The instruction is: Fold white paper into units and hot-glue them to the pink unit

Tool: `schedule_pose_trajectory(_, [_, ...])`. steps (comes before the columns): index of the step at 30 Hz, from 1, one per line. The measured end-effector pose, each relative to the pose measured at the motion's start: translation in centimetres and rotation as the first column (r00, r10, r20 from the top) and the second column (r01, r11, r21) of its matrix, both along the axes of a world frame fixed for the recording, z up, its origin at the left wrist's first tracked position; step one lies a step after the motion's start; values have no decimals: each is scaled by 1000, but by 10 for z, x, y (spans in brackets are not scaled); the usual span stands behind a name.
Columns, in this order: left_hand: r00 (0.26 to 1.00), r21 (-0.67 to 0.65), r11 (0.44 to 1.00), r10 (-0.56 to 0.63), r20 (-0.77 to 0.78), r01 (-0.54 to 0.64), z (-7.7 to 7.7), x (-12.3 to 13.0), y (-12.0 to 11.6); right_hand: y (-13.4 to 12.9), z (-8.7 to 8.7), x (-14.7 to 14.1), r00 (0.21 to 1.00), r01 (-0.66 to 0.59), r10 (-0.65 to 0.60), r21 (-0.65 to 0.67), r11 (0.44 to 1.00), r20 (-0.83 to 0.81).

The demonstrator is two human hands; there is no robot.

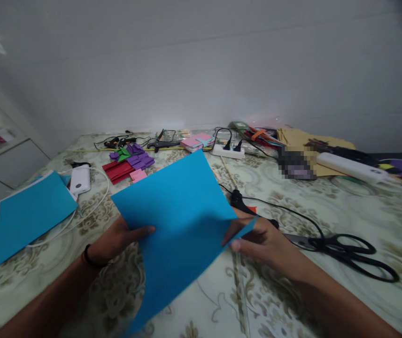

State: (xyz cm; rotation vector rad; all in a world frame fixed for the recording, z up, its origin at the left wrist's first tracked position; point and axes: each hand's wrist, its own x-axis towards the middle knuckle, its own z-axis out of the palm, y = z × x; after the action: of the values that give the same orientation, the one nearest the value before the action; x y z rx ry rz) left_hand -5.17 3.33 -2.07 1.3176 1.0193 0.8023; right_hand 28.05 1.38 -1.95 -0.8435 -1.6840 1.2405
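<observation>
A large sheet of blue paper (pixel 173 206) is held up at a tilt above the table, in the middle of the view. My left hand (pixel 125 237) grips its left edge, thumb on the front face and fingers hidden behind. At the right edge, my right hand (pixel 257 239) pinches the paper, where a corner bends over between the fingers. Black-handled scissors (pixel 338 249) lie to the right, beyond my right forearm. A black glue gun (pixel 238 199) with a cord rests just behind my right hand, partly hidden.
Blue sheets (pixel 34 216) and a white power bank (pixel 80 179) lie at the left. Red strips (pixel 117 172), purple strips (pixel 141 159) and a pink stack (pixel 197 141) sit behind. A power strip (pixel 228 151) stands near the wall. Brown paper (pixel 328 138) and a long white device (pixel 351 168) are right.
</observation>
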Motion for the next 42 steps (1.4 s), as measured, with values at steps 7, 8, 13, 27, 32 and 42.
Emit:
schedule_pose_trajectory(7, [985, 53, 986, -163, 58, 160, -1, -7, -1, 1, -10, 9, 999, 43, -42, -277, 960, 10])
schedule_pose_trajectory(8, [979, 95, 986, -152, 136, 139, -1, -7, 1, 1, -9, 9, 999, 43, -34, -291, 956, 38])
schedule_pose_trajectory(13, [981, 179, 965, -191, -21, 192, 8, -7, 7, 0, 0, 5, 985, 89, -38, -306, 948, 171])
schedule_pose_trajectory(27, [934, -77, 943, -330, -137, 322, 10, 7, -1, 3, 4, 8, 993, -74, 89, -179, 981, 78])
schedule_pose_trajectory(32, [946, 69, 975, -188, -265, 213, 11, 1, 6, 7, 10, 22, 994, -37, 36, 10, 999, 100])
schedule_pose_trajectory(42, [938, -24, 948, -316, -143, 316, 4, 8, 0, 4, 7, 6, 995, 98, -95, -176, 979, 30])
